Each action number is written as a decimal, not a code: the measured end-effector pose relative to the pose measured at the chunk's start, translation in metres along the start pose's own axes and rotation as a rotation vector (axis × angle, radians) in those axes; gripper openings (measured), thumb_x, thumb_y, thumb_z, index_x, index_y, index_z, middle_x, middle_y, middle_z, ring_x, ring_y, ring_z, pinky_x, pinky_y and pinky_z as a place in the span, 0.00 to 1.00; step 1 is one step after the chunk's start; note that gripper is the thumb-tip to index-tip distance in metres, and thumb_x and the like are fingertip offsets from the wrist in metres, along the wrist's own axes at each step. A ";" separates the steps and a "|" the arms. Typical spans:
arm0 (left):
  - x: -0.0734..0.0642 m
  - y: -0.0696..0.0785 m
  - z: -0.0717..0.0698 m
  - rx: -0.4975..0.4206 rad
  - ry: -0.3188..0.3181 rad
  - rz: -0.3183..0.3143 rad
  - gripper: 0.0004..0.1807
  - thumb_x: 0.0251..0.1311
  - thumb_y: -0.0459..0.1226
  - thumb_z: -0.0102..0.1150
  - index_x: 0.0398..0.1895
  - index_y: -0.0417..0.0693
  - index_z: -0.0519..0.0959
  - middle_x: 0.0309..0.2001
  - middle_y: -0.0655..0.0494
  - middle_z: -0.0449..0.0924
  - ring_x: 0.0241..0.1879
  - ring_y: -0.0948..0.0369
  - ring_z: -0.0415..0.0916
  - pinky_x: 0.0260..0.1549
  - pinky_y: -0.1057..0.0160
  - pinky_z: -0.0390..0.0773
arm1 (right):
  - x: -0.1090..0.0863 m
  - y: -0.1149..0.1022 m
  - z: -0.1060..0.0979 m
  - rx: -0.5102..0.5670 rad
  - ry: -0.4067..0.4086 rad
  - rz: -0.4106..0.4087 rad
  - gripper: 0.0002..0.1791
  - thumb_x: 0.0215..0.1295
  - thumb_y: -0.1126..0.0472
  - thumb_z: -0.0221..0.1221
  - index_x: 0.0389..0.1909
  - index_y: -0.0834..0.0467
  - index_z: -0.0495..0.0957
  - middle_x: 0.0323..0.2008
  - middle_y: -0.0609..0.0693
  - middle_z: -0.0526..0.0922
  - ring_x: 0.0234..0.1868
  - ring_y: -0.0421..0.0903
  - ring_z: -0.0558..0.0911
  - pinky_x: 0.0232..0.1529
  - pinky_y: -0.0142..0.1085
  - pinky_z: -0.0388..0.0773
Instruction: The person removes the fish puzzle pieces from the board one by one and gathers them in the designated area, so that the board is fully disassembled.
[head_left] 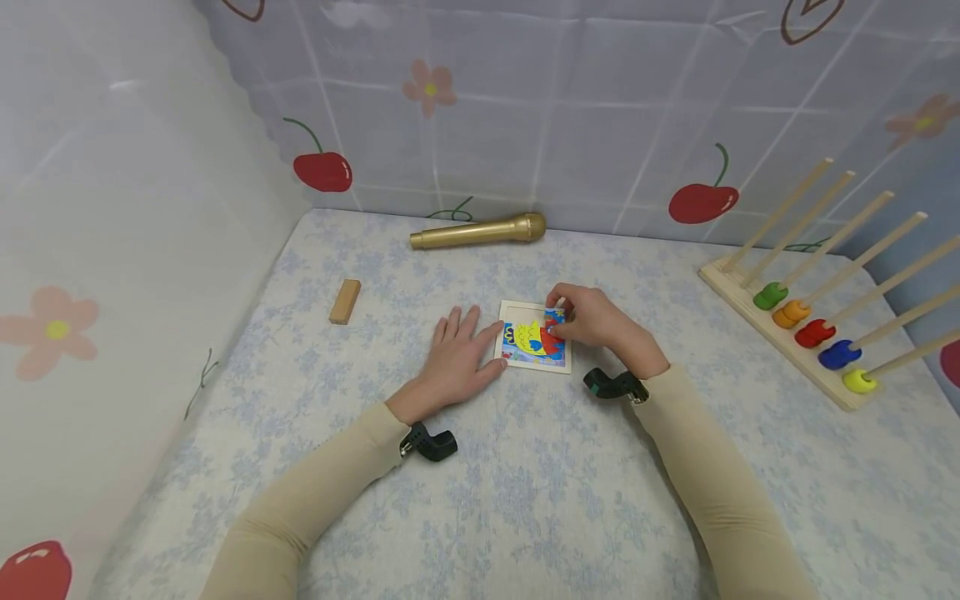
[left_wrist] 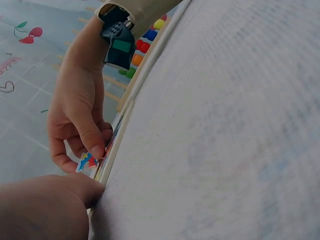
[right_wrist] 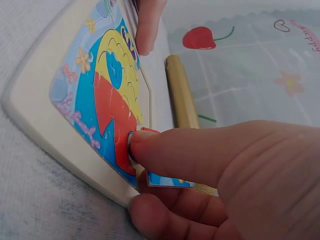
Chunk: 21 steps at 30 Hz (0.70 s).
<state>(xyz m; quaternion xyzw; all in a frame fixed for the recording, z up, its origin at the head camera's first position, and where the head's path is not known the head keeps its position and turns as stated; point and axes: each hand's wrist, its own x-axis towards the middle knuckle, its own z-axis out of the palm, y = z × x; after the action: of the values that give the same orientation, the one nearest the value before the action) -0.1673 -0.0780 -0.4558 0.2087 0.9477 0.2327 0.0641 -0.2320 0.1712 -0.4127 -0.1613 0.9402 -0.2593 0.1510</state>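
Note:
A small square jigsaw puzzle (head_left: 534, 346) with a pale wooden frame lies on the table. Its picture shows a yellow and red fish on blue. My right hand (head_left: 592, 317) is over its upper right corner and pinches a blue and red puzzle piece (right_wrist: 167, 181) between thumb and fingers. That piece is tilted up from the board at the fish's red end. Bare backing shows along the board's top edge. My left hand (head_left: 455, 362) rests flat beside the puzzle with fingers spread, thumb and forefinger touching the left edge of the frame.
A gold microphone (head_left: 480, 232) lies at the back by the curtain. A wooden block (head_left: 345, 302) sits at the left. On the right stands a wooden peg rack (head_left: 787, 333) with tall rods and coloured beads. Patterned cloth (head_left: 525, 483) covers the table.

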 end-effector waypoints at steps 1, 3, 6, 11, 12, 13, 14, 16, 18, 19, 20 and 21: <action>0.000 0.000 0.000 -0.001 0.001 0.001 0.34 0.72 0.52 0.51 0.78 0.54 0.64 0.81 0.36 0.47 0.81 0.35 0.35 0.77 0.33 0.41 | 0.000 0.000 0.000 0.008 -0.002 -0.003 0.17 0.64 0.63 0.67 0.51 0.59 0.75 0.41 0.60 0.81 0.36 0.52 0.76 0.36 0.38 0.74; 0.000 0.000 0.000 0.002 0.001 0.001 0.34 0.72 0.52 0.51 0.78 0.54 0.64 0.81 0.37 0.47 0.81 0.35 0.35 0.76 0.33 0.41 | 0.000 0.000 0.000 0.021 -0.003 -0.005 0.15 0.65 0.64 0.66 0.50 0.60 0.75 0.37 0.58 0.80 0.33 0.50 0.75 0.33 0.36 0.72; 0.001 0.000 0.001 0.008 0.001 0.002 0.34 0.72 0.52 0.51 0.78 0.54 0.64 0.81 0.37 0.47 0.81 0.35 0.35 0.76 0.33 0.41 | 0.000 0.001 -0.001 0.037 -0.004 -0.008 0.13 0.66 0.65 0.64 0.49 0.60 0.76 0.35 0.57 0.80 0.30 0.49 0.75 0.31 0.35 0.71; 0.001 0.001 0.000 0.010 -0.001 0.003 0.34 0.72 0.52 0.51 0.78 0.54 0.64 0.81 0.36 0.47 0.81 0.35 0.35 0.76 0.33 0.41 | -0.001 0.001 -0.004 0.066 -0.017 -0.005 0.11 0.69 0.66 0.61 0.49 0.60 0.76 0.34 0.58 0.80 0.28 0.48 0.76 0.30 0.35 0.73; 0.001 0.001 -0.001 0.011 -0.001 0.002 0.34 0.72 0.52 0.51 0.78 0.54 0.64 0.81 0.36 0.47 0.81 0.35 0.35 0.76 0.33 0.41 | 0.000 0.002 -0.004 0.072 -0.018 -0.002 0.11 0.69 0.66 0.61 0.50 0.60 0.76 0.34 0.58 0.80 0.27 0.48 0.77 0.30 0.34 0.74; 0.001 0.001 -0.001 0.012 -0.003 0.001 0.34 0.72 0.52 0.51 0.78 0.54 0.64 0.81 0.36 0.47 0.81 0.35 0.35 0.76 0.33 0.41 | 0.000 0.002 -0.005 0.077 -0.021 -0.001 0.11 0.69 0.66 0.60 0.50 0.60 0.76 0.35 0.58 0.81 0.27 0.47 0.77 0.31 0.35 0.74; 0.001 0.001 -0.001 0.013 -0.004 0.000 0.34 0.72 0.52 0.51 0.78 0.54 0.64 0.81 0.36 0.47 0.81 0.35 0.35 0.76 0.33 0.42 | -0.001 0.002 -0.007 0.085 -0.021 0.000 0.11 0.70 0.65 0.60 0.50 0.60 0.76 0.34 0.58 0.81 0.27 0.47 0.77 0.31 0.35 0.75; 0.001 0.001 -0.001 0.016 -0.004 -0.001 0.34 0.72 0.52 0.52 0.78 0.54 0.64 0.81 0.37 0.47 0.81 0.35 0.35 0.76 0.33 0.42 | -0.003 0.003 -0.010 0.096 -0.016 0.005 0.11 0.70 0.65 0.59 0.51 0.60 0.76 0.33 0.57 0.81 0.26 0.47 0.78 0.31 0.35 0.75; 0.001 0.001 -0.001 0.014 -0.004 0.002 0.34 0.72 0.52 0.52 0.78 0.54 0.64 0.81 0.36 0.47 0.81 0.35 0.35 0.76 0.33 0.42 | -0.007 0.005 -0.016 0.104 -0.005 0.011 0.11 0.70 0.65 0.59 0.51 0.61 0.76 0.32 0.57 0.81 0.26 0.47 0.78 0.30 0.35 0.74; 0.001 0.001 -0.001 0.015 -0.003 0.005 0.34 0.72 0.52 0.51 0.78 0.54 0.64 0.81 0.36 0.47 0.81 0.35 0.35 0.76 0.33 0.42 | -0.010 0.007 -0.019 0.107 0.001 0.013 0.11 0.70 0.66 0.58 0.51 0.61 0.76 0.31 0.57 0.81 0.26 0.48 0.78 0.30 0.36 0.74; 0.001 0.001 -0.001 0.013 -0.003 0.005 0.34 0.72 0.52 0.51 0.78 0.54 0.64 0.81 0.36 0.47 0.81 0.35 0.35 0.76 0.33 0.42 | -0.013 0.009 -0.022 0.112 0.008 0.018 0.11 0.70 0.65 0.59 0.51 0.61 0.75 0.31 0.57 0.81 0.27 0.48 0.79 0.30 0.36 0.75; 0.001 0.001 0.000 0.013 -0.002 0.006 0.34 0.72 0.52 0.51 0.78 0.54 0.64 0.81 0.36 0.47 0.81 0.35 0.35 0.76 0.33 0.41 | -0.016 0.012 -0.025 0.112 0.016 0.023 0.11 0.70 0.66 0.58 0.51 0.62 0.75 0.31 0.57 0.81 0.27 0.48 0.79 0.30 0.36 0.75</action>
<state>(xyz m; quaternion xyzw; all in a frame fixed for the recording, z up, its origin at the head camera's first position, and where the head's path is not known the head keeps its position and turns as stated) -0.1682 -0.0766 -0.4550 0.2122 0.9486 0.2263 0.0630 -0.2298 0.1978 -0.3955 -0.1397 0.9272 -0.3111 0.1551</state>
